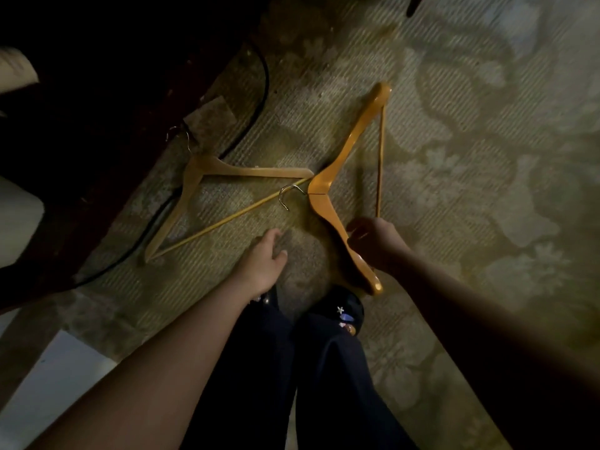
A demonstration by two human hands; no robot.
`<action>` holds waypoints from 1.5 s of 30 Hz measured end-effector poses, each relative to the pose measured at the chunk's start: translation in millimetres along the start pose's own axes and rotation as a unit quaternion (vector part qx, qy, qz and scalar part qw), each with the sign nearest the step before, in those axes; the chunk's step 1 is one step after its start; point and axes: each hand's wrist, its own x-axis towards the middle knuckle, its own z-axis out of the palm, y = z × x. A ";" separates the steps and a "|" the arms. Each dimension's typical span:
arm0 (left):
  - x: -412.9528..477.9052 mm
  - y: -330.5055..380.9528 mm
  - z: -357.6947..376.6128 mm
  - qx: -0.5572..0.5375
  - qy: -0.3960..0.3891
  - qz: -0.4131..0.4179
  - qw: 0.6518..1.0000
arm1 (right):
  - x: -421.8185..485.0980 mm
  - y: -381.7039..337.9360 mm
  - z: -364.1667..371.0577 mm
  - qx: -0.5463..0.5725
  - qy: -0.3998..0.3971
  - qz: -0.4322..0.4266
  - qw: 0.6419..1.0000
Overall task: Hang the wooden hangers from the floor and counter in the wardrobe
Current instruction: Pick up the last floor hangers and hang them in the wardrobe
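Note:
Two wooden hangers lie on the patterned carpet. The right hanger (345,151) points its metal hook to the left, and my right hand (373,243) is closed around its near arm, close to the end. The left hanger (227,172) lies flat beside dark furniture, its hook toward the furniture and one arm tip touching the right hanger. My left hand (264,263) hovers open over the carpet between the two hangers, touching neither.
A dark wooden furniture piece (97,108) fills the upper left, with a black cable (259,92) running along its base. My dark trousers and shoes (337,313) stand just below the hangers. Carpet (470,157) stretches to the right.

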 end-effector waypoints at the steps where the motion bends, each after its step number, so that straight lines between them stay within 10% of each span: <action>1: 10.9 -5.1 2.3 -0.009 0.008 -0.003 1.000 | 13.0 1.4 4.7 -0.022 0.010 0.001 1.000; 8: 86.9 -23.0 19.0 0.007 0.020 0.002 1.000 | 99.3 6.2 28.1 -0.137 0.049 -0.064 0.987; 28: 159.6 -4.0 26.7 -0.134 0.226 0.090 0.961 | 184.6 -14.6 -1.0 -0.527 0.051 -0.279 0.801; 45: 86.9 34.5 -15.6 -0.109 0.220 0.154 0.957 | 117.4 -53.1 -56.6 -0.488 0.023 -0.316 0.814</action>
